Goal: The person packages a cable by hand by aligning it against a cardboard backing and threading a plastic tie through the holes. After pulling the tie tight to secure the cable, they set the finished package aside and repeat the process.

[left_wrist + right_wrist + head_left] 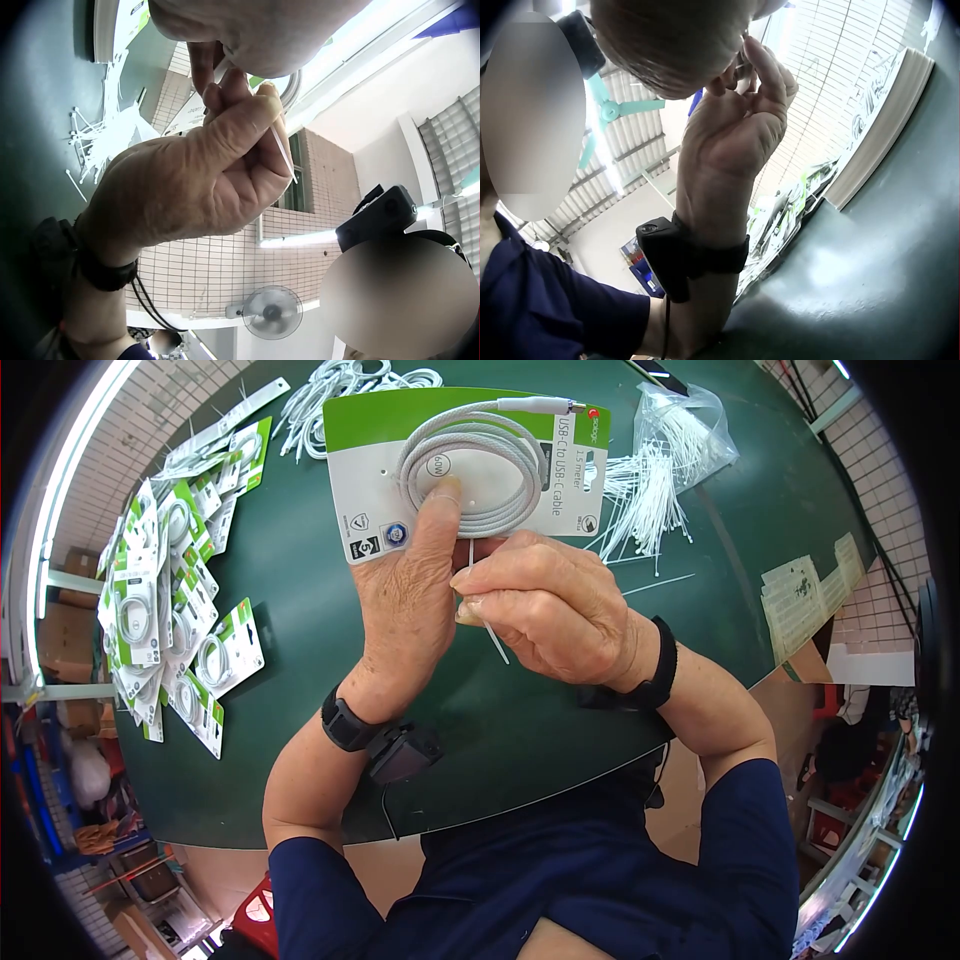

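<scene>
In the head view my left hand (408, 595) holds up a white and green retail card (350, 480), thumb pressed on its front and the other fingers hidden behind. A coiled white braided USB-C cable (500, 518) lies against the card front. Just below the card's lower edge, my right hand (550, 605) pinches a thin white cable tie (497, 643) between thumb and fingers. The tie's tail points down past the fingertips, and its upper part runs up to the card edge. The left wrist view shows the same pinching right hand (202, 172) from below.
Carded cables (135, 615) lie heaped on the left of the green table (310, 630). White coiled cables (345, 400) sit at the back. To the right are a clear bag (690, 435), loose cable ties (655, 510) and pale printed sheets (795, 600).
</scene>
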A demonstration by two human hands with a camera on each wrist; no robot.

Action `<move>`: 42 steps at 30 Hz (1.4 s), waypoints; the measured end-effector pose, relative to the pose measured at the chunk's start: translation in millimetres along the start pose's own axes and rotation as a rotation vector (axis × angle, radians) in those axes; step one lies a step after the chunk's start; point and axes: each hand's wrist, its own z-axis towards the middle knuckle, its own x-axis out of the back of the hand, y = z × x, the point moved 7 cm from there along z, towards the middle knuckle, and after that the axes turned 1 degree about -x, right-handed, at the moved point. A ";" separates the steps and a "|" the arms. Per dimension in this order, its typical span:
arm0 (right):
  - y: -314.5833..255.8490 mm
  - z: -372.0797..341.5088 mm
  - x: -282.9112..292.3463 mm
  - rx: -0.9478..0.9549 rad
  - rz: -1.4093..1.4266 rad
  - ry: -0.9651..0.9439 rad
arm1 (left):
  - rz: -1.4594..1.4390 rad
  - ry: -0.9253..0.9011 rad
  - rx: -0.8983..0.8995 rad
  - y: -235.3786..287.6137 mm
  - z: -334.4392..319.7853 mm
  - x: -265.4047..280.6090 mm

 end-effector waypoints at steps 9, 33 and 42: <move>0.7 1.1 0.3 -0.011 -0.002 -0.008 | -0.028 0.001 -0.047 1.5 0.9 -1.7; 36.9 9.3 23.9 -0.233 -0.283 0.008 | 0.021 -0.003 0.068 -30.7 -6.6 -0.3; 26.9 13.6 16.8 -0.094 -0.456 -0.122 | 0.172 -0.076 -0.012 -33.6 -4.7 7.6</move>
